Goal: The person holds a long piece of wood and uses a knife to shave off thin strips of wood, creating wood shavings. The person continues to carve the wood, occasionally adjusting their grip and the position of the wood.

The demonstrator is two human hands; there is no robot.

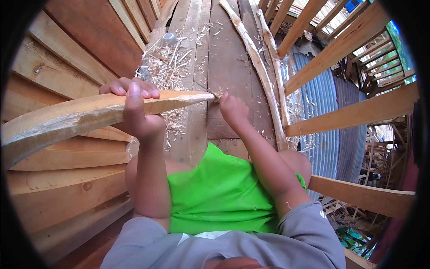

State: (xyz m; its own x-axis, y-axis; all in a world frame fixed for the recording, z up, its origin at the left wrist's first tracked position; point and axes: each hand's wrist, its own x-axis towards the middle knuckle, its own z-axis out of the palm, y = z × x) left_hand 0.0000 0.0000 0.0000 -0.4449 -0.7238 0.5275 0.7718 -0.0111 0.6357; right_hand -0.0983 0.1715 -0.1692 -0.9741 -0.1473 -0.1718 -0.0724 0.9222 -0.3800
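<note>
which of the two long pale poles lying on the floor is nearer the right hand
The left-hand pole, the longer-looking one, set closer to the right hand; the other pole lies beyond it, on the railing side.

one left hand (139,110) and one right hand (234,110) make two. one shaped timber (85,110) and one thin blade (216,94). far right, two pale peeled poles (260,66). far left, one clear container (169,39) amid shavings (172,67) too many to count. near, one pair of green shorts (219,188), one grey shirt (264,244).
</note>
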